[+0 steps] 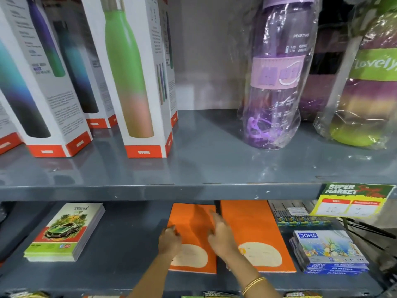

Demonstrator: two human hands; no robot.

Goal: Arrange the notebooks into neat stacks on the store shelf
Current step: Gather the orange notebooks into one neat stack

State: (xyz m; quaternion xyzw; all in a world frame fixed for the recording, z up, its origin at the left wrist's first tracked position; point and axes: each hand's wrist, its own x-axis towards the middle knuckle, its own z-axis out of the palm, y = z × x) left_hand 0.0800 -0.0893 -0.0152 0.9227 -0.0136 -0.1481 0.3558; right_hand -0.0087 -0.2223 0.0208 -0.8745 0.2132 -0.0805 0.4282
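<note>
Two stacks of orange notebooks lie side by side on the lower grey shelf (129,244). My left hand (168,240) rests on the left edge of the left orange stack (193,229), fingers curled against it. My right hand (221,235) lies on the right edge of that same stack, in the gap beside the right orange stack (255,226), index finger stretched forward. A stack of notebooks with a green car on the cover (66,231) sits further left on the same shelf, apart from both hands.
Doms colour boxes (330,250) and pencil packs (298,214) crowd the right end of the lower shelf. A price tag (352,200) hangs from the upper shelf edge. Above stand boxed bottles (133,78), a wrapped purple bottle (277,78) and a green wrapped item (369,82).
</note>
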